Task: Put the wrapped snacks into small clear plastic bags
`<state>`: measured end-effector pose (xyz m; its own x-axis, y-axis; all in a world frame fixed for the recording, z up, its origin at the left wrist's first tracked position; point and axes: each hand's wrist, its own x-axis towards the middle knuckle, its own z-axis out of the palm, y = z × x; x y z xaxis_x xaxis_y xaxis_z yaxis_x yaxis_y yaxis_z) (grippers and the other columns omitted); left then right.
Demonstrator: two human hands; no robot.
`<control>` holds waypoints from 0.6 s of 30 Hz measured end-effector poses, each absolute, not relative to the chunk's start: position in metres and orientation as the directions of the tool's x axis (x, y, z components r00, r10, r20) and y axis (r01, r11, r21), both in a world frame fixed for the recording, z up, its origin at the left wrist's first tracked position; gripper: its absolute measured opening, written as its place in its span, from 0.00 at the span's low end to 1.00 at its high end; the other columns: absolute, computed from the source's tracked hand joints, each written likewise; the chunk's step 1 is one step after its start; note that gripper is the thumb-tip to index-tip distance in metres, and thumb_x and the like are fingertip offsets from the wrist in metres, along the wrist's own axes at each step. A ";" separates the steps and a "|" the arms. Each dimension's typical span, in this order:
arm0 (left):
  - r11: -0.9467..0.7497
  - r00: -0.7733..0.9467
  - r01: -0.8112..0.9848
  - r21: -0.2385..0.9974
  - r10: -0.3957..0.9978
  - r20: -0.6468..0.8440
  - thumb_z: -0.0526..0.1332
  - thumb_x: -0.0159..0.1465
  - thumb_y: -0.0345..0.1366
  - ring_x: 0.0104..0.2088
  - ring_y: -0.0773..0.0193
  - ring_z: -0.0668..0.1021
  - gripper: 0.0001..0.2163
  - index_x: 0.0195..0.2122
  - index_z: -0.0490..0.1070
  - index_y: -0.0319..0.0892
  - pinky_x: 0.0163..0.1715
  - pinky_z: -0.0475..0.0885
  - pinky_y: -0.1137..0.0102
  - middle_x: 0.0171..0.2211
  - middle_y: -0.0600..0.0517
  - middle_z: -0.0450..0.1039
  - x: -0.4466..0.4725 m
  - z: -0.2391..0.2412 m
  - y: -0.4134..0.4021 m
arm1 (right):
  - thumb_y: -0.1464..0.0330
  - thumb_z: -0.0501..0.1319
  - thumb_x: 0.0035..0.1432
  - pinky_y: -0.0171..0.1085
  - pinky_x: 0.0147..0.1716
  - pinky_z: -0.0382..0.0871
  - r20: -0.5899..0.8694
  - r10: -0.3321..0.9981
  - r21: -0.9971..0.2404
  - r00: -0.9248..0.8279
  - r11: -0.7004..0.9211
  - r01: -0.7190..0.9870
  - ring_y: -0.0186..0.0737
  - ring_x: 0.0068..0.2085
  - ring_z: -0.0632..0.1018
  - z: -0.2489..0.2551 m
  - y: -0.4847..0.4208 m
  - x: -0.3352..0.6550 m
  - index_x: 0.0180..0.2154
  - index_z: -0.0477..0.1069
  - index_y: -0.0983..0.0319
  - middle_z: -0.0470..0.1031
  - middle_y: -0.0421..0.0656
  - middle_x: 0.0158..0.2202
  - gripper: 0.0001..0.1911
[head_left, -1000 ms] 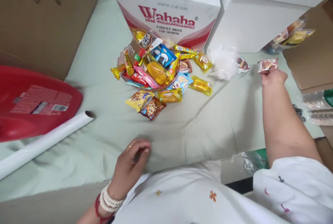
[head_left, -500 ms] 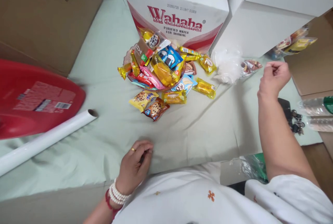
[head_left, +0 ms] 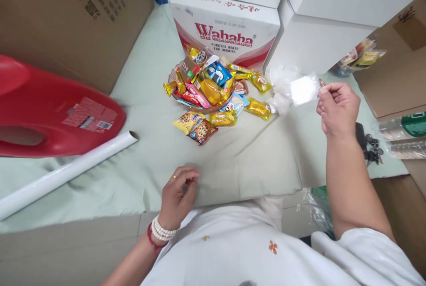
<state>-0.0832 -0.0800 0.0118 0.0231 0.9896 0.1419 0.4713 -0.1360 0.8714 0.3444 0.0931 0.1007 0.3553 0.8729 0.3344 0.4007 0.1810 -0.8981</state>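
My right hand [head_left: 339,106] is closed in a pinch on one end of a small snack packet [head_left: 303,90]. The packet's near face shines white, and a bit of brown wrapper shows at my fingertips. Behind and left of it lies a crumpled clear plastic bag [head_left: 280,99]. My left hand [head_left: 179,193] rests near the table's front edge, fingers loosely curled with nothing visible in them. A clear scalloped bowl [head_left: 207,109] is heaped with wrapped snacks. Beside it lie a yellow cookie packet [head_left: 188,122], a brown cookie packet [head_left: 203,132] and yellow-wrapped cakes [head_left: 258,108].
A Wahaha water carton [head_left: 226,33] stands behind the bowl, with white boxes [head_left: 329,33] to its right. A red jug [head_left: 63,108] and a white tube [head_left: 69,173] lie at left by a brown carton [head_left: 66,15]. Keys [head_left: 372,148] and plastic bottles [head_left: 402,126] are at right.
My right hand has moved slightly left and down, and now grips the snack packet that lay by the plastic bag. My left hand stays near the table edge; the camera view has shifted.
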 end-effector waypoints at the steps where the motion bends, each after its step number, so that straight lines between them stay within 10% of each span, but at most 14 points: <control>1: -0.129 0.027 0.440 0.889 0.991 0.130 0.59 0.67 0.31 0.37 0.63 0.78 0.06 0.36 0.76 0.44 0.36 0.74 0.69 0.37 0.49 0.76 -0.077 0.017 -0.077 | 0.55 0.72 0.57 0.34 0.20 0.50 0.269 0.889 -0.943 0.370 0.166 0.288 0.30 0.22 0.56 0.105 0.085 0.339 0.35 0.67 0.56 0.63 0.36 0.27 0.18; 10: -0.139 0.192 0.172 0.975 0.976 0.106 0.65 0.65 0.43 0.31 0.66 0.73 0.09 0.39 0.75 0.43 0.32 0.69 0.71 0.35 0.51 0.72 0.020 0.049 -0.032 | 0.50 0.73 0.54 0.31 0.18 0.49 -0.094 0.982 -0.994 0.162 -0.083 -0.076 0.28 0.20 0.55 0.055 -0.013 0.241 0.34 0.67 0.57 0.57 0.32 0.23 0.22; 18: 0.241 0.213 -0.189 0.952 0.956 -0.200 0.73 0.56 0.46 0.27 0.70 0.70 0.15 0.30 0.75 0.40 0.31 0.67 0.73 0.26 0.56 0.72 0.041 0.020 -0.009 | 0.54 0.72 0.58 0.31 0.18 0.51 -0.108 0.972 -0.990 0.208 -0.085 -0.116 0.29 0.21 0.57 0.039 -0.046 0.236 0.35 0.68 0.57 0.59 0.33 0.23 0.18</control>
